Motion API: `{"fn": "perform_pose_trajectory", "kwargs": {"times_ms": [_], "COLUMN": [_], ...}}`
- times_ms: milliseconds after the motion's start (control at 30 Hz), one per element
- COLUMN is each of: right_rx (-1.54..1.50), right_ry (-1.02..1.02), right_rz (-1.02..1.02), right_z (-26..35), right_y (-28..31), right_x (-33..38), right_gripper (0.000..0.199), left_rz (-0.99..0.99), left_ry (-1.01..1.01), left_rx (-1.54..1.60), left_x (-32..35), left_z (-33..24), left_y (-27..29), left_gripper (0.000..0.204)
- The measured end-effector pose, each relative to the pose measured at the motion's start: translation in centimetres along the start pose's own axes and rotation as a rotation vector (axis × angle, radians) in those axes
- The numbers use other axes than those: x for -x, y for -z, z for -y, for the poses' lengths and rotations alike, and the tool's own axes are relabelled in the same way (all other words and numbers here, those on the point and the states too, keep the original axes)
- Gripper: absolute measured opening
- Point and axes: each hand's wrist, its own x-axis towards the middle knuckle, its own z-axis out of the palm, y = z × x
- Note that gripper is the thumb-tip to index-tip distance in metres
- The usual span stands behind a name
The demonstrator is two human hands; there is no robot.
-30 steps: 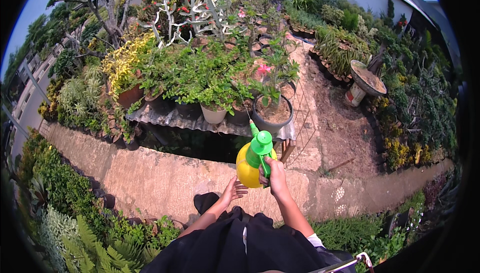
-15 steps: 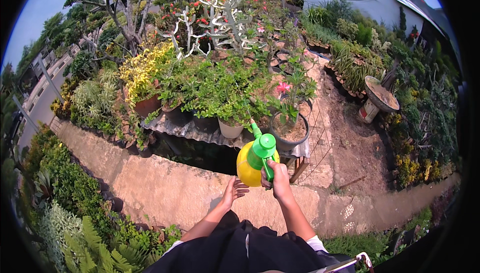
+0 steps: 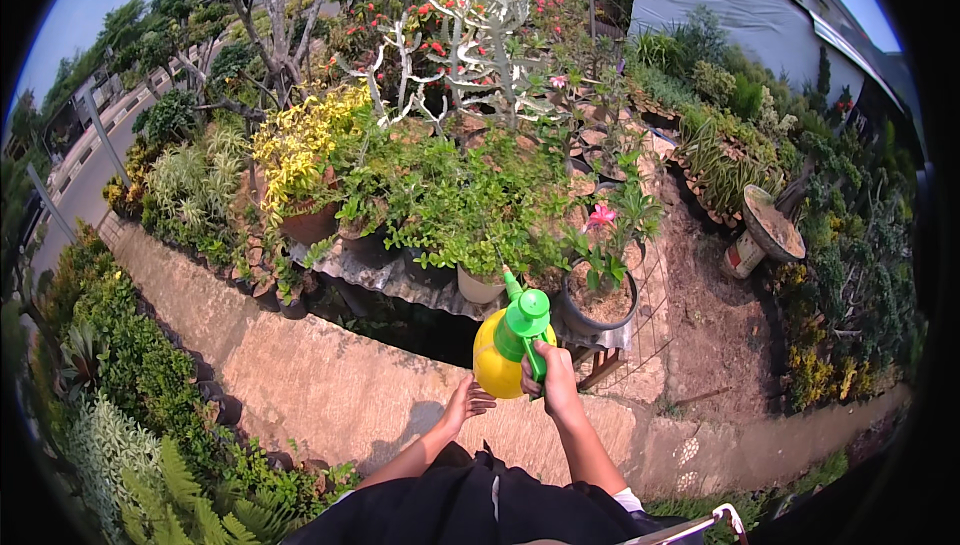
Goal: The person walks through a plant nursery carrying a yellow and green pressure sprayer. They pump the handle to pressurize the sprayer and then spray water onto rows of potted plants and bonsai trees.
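Sprayer (image 3: 503, 355): in the right hand (image 3: 553, 385), left hand (image 3: 468, 405) just beside it.
Potted plant (image 3: 602, 290): just beyond the sprayer, on the metal sheet (image 3: 400, 280).
Path (image 3: 300, 375): below both hands.

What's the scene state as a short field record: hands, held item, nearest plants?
right hand: gripping the green trigger head of the yellow spray bottle
left hand: open, beside the bottle's base; contact unclear
nozzle: points toward the potted plants
nearest plants: pink-flowered plant in dark pot; leafy plant in white pot
ground: concrete path
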Motion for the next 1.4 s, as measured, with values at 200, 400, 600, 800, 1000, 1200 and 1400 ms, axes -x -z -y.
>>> {"fn": "perform_pose_trajectory", "kwargs": {"times_ms": [200,400,600,800,1000,1200,1400], "right_rx": [0.031,0.025,0.016,0.083,0.085,0.04,0.03], "right_ry": [0.029,-0.026,-0.05,0.014,0.041,-0.023,-0.052], "right_rz": [0.042,0.048,0.088,0.215,0.33,0.353,0.358], "right_z": [0.4,-0.1,0.7,3.9,6.5,7.0,7.0], "right_y": [-1.2,-1.8,-1.7,-1.2,-0.5,0.6,1.7], "right_x": [-1.3,-2.3,-3.9,-6.7,-9.8,-11.5,-12.5], "right_gripper": [0.03,0.031,0.032,0.036,0.038,0.037,0.037], "left_rz": [-0.024,-0.047,-0.097,-0.133,-0.199,-0.206,-0.214], "left_ry": [-0.051,-0.016,-0.03,-0.175,-0.32,-0.276,-0.212], "left_rx": [-0.002,0.015,0.035,0.064,0.083,0.076,0.091], "left_x": [-0.6,-0.5,-0.8,-3.4,-5.5,-6.7,-7.3], "left_z": [-1.5,-1.3,-2.0,-5.2,-7.6,-7.6,-6.8], "left_y": [0.7,1.7,1.3,-0.6,-1.8,-2.0,-2.9], "left_gripper": [0.06,0.058,0.058,0.053,0.054,0.054,0.054]}}
